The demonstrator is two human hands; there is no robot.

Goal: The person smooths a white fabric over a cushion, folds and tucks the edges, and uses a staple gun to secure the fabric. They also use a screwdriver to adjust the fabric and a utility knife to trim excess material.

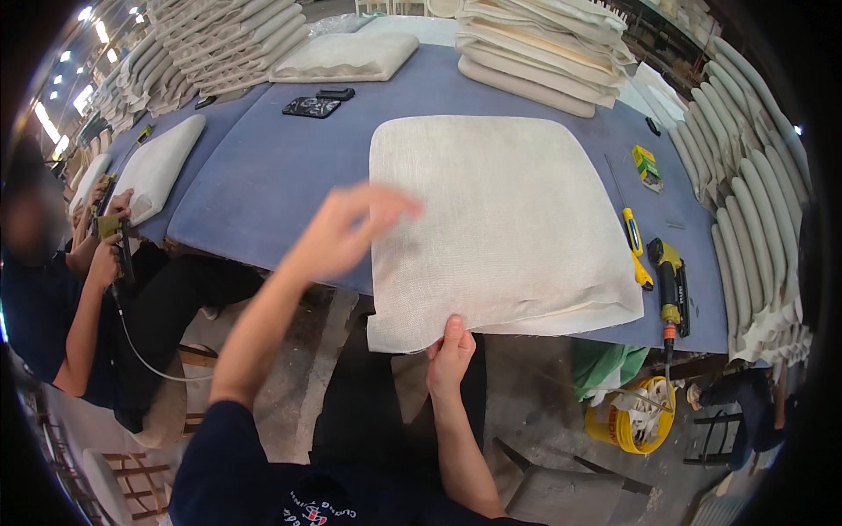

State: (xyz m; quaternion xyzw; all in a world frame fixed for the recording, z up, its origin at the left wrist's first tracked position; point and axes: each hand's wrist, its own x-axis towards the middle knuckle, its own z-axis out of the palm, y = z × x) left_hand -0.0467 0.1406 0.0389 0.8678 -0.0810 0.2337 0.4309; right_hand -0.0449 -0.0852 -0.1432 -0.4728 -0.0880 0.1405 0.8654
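A cream fabric-covered seat pad [491, 210] lies on the blue-covered table, its near edge overhanging the front. Loose cloth with a frayed edge shows along that near side. My right hand [451, 355] grips the near edge, thumb on top and fingers underneath, where they are partly hidden. Blurred by motion, my left hand [346, 230] hovers at the pad's left edge with its fingers stretched out and nothing visible in them. To the pad's right lie a yellow-handled screwdriver [631, 231] and a yellow-and-black staple gun [671, 285] with a hose.
Stacks of similar pads stand at the back [539, 57] and right [759, 237]. A small yellow-green box [647, 167] and a phone [311, 107] rest on the table [263, 175]. At left, a co-worker holds another staple gun [110, 228]. A yellow bucket [601, 425] stands below.
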